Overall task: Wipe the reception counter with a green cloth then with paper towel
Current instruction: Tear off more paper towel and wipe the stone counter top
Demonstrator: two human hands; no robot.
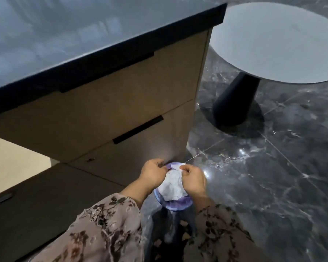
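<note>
A crumpled white paper towel [171, 184] lies in a round purple bin [175, 204] on the floor, low in the head view. My right hand [193, 179] pinches a corner of the paper at the bin's far side. My left hand [153, 173] is at the bin's left rim, fingers curled round its edge. The reception counter [55, 35], with a glossy dark top, rises at the upper left. No green cloth is in view.
Below the counter top are brown drawer fronts [121, 103] with black handles. A round white table [276, 40] on a black cone base stands at the upper right. The floor [273, 186] is dark glossy marble tile.
</note>
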